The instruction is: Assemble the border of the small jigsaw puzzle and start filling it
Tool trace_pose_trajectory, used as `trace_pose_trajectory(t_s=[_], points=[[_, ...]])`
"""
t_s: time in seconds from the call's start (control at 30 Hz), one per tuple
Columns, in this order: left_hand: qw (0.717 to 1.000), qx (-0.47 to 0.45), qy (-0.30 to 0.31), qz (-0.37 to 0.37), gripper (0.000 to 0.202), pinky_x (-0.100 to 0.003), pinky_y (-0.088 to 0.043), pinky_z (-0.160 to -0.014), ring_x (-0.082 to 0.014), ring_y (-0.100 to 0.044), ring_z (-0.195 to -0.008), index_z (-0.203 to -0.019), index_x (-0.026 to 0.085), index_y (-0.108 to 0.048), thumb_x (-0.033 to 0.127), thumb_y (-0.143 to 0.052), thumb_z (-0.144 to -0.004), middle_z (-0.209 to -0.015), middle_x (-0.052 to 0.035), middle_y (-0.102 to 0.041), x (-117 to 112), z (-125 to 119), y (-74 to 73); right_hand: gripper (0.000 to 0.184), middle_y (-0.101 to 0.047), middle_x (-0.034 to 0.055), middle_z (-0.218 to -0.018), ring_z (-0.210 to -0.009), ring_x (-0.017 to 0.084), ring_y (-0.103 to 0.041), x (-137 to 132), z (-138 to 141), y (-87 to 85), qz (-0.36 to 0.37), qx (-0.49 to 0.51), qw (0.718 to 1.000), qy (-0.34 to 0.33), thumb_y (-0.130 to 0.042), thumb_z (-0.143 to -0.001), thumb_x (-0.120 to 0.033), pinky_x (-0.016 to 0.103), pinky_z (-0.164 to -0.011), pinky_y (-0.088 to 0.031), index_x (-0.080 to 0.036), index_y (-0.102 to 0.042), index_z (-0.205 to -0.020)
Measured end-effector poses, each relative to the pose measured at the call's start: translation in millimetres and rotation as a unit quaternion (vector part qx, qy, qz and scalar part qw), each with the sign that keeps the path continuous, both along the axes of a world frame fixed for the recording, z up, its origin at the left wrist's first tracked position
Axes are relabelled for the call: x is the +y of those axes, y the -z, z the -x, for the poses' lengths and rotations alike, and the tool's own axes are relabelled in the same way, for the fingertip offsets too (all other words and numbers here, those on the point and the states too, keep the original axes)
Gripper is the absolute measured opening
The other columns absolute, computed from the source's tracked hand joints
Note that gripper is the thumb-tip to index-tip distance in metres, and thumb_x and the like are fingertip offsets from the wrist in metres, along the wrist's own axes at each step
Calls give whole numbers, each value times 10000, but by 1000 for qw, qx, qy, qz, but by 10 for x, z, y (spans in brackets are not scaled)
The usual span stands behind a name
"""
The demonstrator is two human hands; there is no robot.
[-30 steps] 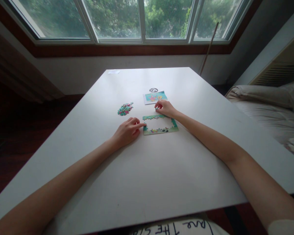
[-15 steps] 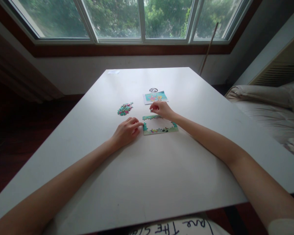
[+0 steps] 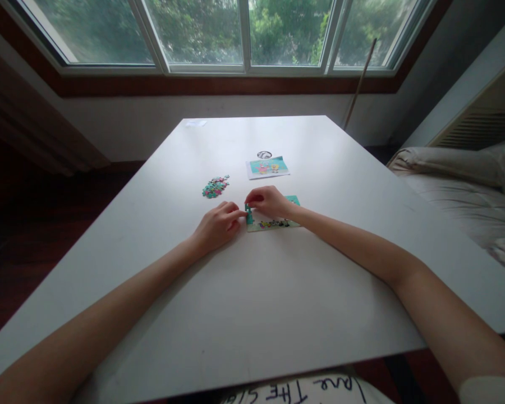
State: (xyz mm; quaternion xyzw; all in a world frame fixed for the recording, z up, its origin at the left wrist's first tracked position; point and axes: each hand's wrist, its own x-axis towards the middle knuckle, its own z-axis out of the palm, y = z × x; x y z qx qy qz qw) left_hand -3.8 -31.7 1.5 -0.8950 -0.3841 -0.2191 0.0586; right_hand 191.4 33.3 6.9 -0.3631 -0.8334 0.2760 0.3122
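A green-bordered jigsaw frame (image 3: 278, 224) lies flat in the middle of the white table (image 3: 252, 292). My right hand (image 3: 267, 201) rests over the frame's left part, fingers curled in a pinch at its left edge; what they pinch is too small to see. My left hand (image 3: 217, 225) lies on the table just left of the frame, fingers loosely curled, the index finger stretched to touch the frame's left edge. A small heap of loose teal and pink puzzle pieces (image 3: 215, 187) sits farther back on the left.
A printed reference picture (image 3: 267, 167) lies behind the frame, with a small dark round object (image 3: 264, 154) beyond it. A window runs along the far wall. A stick (image 3: 359, 81) leans at the right corner. Bedding (image 3: 458, 179) lies to the right.
My right hand slid from the frame's top edge leftward to its left edge, now covering much of the frame. My left hand stayed in place.
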Motion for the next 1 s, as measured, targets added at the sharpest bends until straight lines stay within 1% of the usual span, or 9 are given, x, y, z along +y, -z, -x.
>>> trace_pose_trajectory(t_s=[0.17, 0.3, 0.43, 0.63, 0.87, 1.0], points=[[1000, 1, -1, 2, 258, -248, -453, -682, -152, -530, -809, -992, 203, -667, 149, -460, -847, -863, -45, -603, 2, 5, 3, 183, -705, 16, -782, -700, 101, -592, -24, 2, -3, -53, -9, 999, -8, -585, -728, -56, 204, -696, -428, -165, -726, -769], [1000, -1, 0, 7, 260, -258, -459, -697, -156, -529, -813, -983, 200, -669, 149, -451, -850, -857, -48, -602, -4, 4, -2, 202, -697, 29, -786, -703, 105, -590, -22, -2, 1, -66, -18, 998, -9, -571, -731, -36, 208, -698, -426, -158, -726, -773], [1000, 6, -2, 10, 267, -261, -468, -705, -159, -528, -818, -981, 201, -670, 151, -447, -842, -863, -52, -601, -6, -3, -12, 196, -675, 26, -770, -674, 101, -569, -33, 1, -1, -77, -38, 996, -4, -573, -735, -50, 213, -682, -416, -161, -725, -791], [999, 26, -25, 3, 337, -280, -471, -713, -181, -517, -847, -1106, 205, -630, 135, -456, -826, -892, -60, -594, 14, -2, 10, 152, -648, 35, -762, -684, 105, -556, -34, -10, 13, -84, -51, 995, -3, -593, -757, -87, 220, -680, -410, -155, -724, -791], [1000, 13, -20, 1, 317, -274, -474, -693, -172, -510, -823, -1072, 228, -662, 154, -458, -841, -873, -56, -578, 3, -8, 2, 109, -623, 37, -827, -745, 118, -559, -5, -32, 39, -70, -42, 997, 6, -637, -740, -117, 235, -725, -428, -168, -717, -792], [1000, 13, -22, 1, 309, -275, -477, -699, -169, -510, -825, -1067, 226, -663, 165, -455, -847, -875, -56, -579, 3, -9, 4, 195, -659, 40, -882, -822, 140, -575, 35, -50, 46, -74, -39, 996, 25, -596, -742, -71, 267, -795, -431, -167, -690, -884]])
